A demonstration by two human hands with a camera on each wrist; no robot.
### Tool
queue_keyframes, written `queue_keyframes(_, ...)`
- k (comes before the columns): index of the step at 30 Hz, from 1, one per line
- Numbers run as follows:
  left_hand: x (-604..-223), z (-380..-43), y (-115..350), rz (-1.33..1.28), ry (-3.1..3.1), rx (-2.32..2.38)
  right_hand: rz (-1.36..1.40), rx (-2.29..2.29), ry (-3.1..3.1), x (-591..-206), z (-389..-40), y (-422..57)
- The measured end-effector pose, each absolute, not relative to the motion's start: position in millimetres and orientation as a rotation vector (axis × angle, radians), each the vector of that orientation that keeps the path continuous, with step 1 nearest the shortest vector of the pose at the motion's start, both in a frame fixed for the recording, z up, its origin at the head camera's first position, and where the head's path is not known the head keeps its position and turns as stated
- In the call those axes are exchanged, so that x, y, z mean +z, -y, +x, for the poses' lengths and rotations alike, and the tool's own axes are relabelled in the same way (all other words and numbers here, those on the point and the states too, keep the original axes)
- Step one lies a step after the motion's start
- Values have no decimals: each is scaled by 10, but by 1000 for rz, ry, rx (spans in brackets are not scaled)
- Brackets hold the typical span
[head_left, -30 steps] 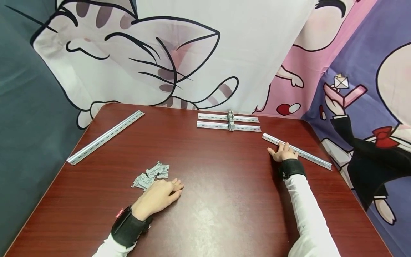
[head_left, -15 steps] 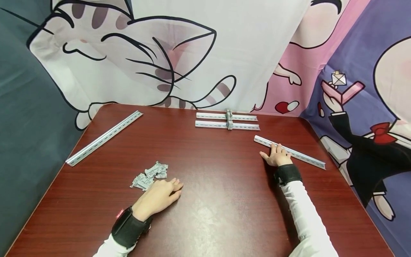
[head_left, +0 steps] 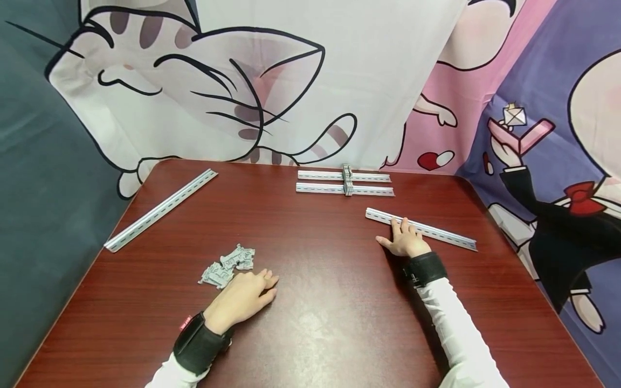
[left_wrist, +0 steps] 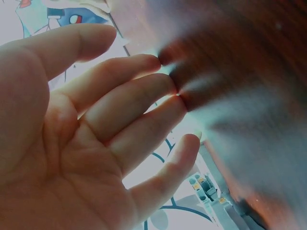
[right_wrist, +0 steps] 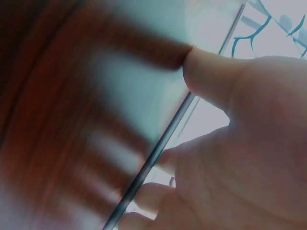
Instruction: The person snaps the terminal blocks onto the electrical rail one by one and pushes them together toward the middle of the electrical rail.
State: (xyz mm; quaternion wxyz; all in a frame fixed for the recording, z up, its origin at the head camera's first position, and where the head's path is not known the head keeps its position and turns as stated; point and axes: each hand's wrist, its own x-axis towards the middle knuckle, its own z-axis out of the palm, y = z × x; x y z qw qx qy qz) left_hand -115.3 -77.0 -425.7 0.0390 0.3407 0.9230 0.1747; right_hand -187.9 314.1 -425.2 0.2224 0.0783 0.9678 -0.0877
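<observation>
My right hand [head_left: 406,242] lies with its fingers extended over a slotted metal DIN rail [head_left: 443,234] on the right side of the table, fingertips touching its top. In the right wrist view the rail [right_wrist: 165,136] crosses the fingers as a dark bar, with the thumb spread apart. My left hand [head_left: 239,299] rests on the table with relaxed fingers and holds nothing. Just beyond its knuckles is a loose pile of small grey terminal blocks [head_left: 218,274]; part of the grey terminal blocks [left_wrist: 205,186] shows past the little finger in the left wrist view.
At the back of the table [head_left: 310,334], two short parallel rails [head_left: 320,187] are bridged by a grey block row [head_left: 347,180]. A longer rail [head_left: 160,211] lies slanted along the left edge. Printed cloth [head_left: 378,70] hangs behind the table.
My right hand has moved left across the table, and the rail under its fingers has slid left with it. My left hand has stayed in place.
</observation>
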Motion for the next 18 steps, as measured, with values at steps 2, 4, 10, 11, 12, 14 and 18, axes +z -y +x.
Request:
queue_keyframes(2, -4261, -1155, 767, 1077, -2846, 518, 171, -242, -2687, -4259, -1886, -3071)
queue_keyframes(4, -4263, -1159, 763, 1101, -2860, 507, 123, -231, -2704, -4270, -1896, -3001)
queue_keyframes(10, -4251, -1167, 752, 1102, -2856, 474, 29, -195, -2744, -4298, -1913, -2806)
queue_keyframes(11, -4246, -1164, 750, 1096, -2850, 473, 19, -193, -2747, -4302, -1914, -2777)
queue_keyframes(12, -4242, -1161, 750, 1088, -2845, 471, 10, -192, -2749, -4305, -1915, -2749)
queue_keyframes(14, -4234, -1155, 750, 1079, -2837, 474, -10, -191, -2753, -4312, -1916, -2693)
queue_keyframes(18, -4226, -1144, 755, 1077, -2845, 468, -53, -189, -2761, -4320, -1913, -2580)
